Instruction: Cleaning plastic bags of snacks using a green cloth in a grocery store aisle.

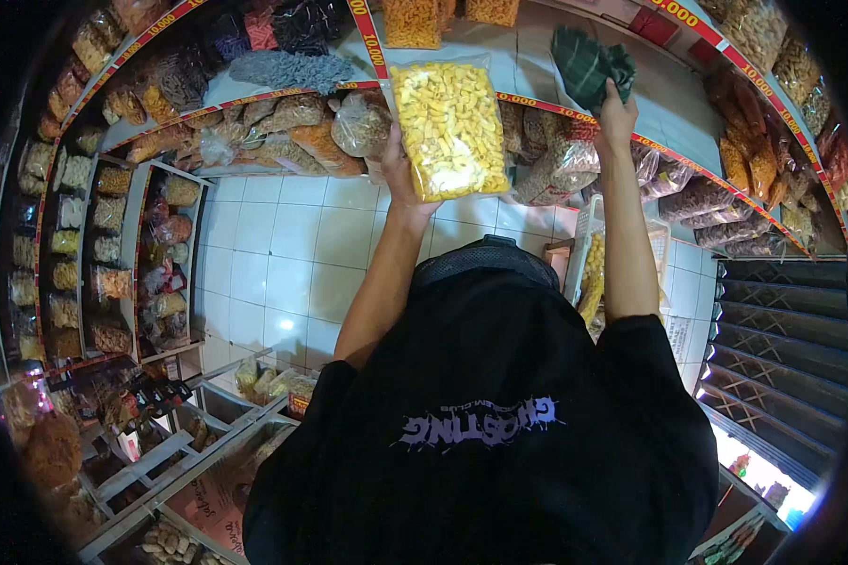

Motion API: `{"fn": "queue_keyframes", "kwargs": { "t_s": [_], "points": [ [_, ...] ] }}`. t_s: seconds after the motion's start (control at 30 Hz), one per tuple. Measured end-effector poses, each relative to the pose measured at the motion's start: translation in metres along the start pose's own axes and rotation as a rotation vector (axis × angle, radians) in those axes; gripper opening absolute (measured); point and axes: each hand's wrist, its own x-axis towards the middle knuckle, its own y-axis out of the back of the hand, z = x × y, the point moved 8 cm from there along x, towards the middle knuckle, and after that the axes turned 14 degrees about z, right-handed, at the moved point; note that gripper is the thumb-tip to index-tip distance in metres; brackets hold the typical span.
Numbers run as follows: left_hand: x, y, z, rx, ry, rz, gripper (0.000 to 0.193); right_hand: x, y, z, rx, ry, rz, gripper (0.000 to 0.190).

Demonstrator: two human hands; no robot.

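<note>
My left hand (404,169) holds a clear plastic bag of yellow macaroni-shaped snacks (452,127) by its lower left side, in front of the shelf edge. My right hand (616,116) grips a bunched dark green cloth (583,67) over the pale shelf board (523,70). At the shelf's left part lies a grey-blue shaggy cloth (290,69). Bags of orange snacks (411,25) stand on the shelf beyond the yellow bag.
Below the shelf edge sit more bagged snacks (311,141). A white plastic crate (593,205) with yellow bags stands under my right arm. Racks of packets (109,212) line the left. A dark folding shutter (784,339) is at the right, above white floor tiles' level.
</note>
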Motion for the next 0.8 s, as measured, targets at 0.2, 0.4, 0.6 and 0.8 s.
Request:
{"fn": "queue_keyframes", "kwargs": {
  "t_s": [0.2, 0.4, 0.6, 0.8],
  "points": [
    [0.001, -0.005, -0.014, 0.079, 0.039, 0.059, 0.060, -0.100, -0.034, -0.075, 0.205, -0.145, -0.143, 0.023],
    [0.001, -0.010, -0.024, 0.290, -0.076, 0.125, 0.053, -0.237, -0.076, -0.105, -0.821, 0.999, -0.736, 0.052],
    [0.001, -0.015, -0.022, 0.262, -0.015, 0.002, 0.055, -0.207, -0.081, -0.101, -0.853, 0.913, -0.567, 0.048],
    [-0.003, -0.026, -0.022, 0.325, -0.052, 0.004, 0.050, -0.233, -0.081, -0.109, -0.752, 1.016, -0.570, 0.052]
  ]
}}
